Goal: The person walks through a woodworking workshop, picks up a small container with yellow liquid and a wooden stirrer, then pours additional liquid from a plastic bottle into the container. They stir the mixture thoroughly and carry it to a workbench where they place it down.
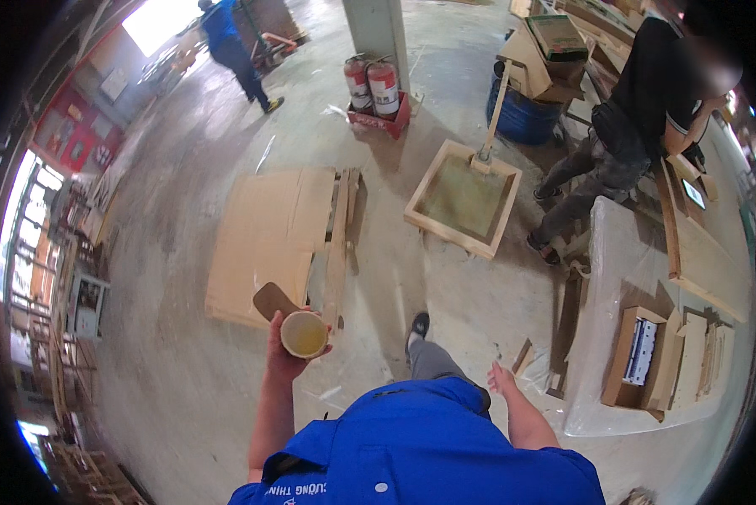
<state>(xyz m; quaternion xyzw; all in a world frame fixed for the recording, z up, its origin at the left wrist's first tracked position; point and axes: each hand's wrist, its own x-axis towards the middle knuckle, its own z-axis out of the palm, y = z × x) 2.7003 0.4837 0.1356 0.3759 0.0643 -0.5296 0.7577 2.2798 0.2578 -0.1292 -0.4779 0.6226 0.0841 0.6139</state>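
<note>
Reference point: the tray [450, 236], a square wood-rimmed unit on the floor.

Left hand [289, 362]: located left of the tray and nearer the wearer, well apart from it. Fingers are curled around a pale cup [294, 324], mouth facing up, with yellowish matter inside. A brown paddle [273, 299] with a rounded end projects beside the cup; whether the two are joined cannot be told.

Right hand [502, 379]: located on the wearer's side of the tray, well apart from it. Fingers are loosely extended, partly open; no held item is visible.

Surroundings:
- Left of the tray: flat cardboard [264, 236] beside wooden slats [338, 244].
- Beyond the tray, to the left: two extinguishers [384, 88] in a red crate [392, 126].
- At the tray's far rim: the head of a long-handled tool [480, 162].
- Beyond the tray, to the right: a blue drum [521, 122].
- Right of the tray: a co-worker [647, 84] in dark clothing.
- Right of the tray, nearer the wearer: a plastic-covered slab [613, 252] bearing an open box [665, 362].
</note>
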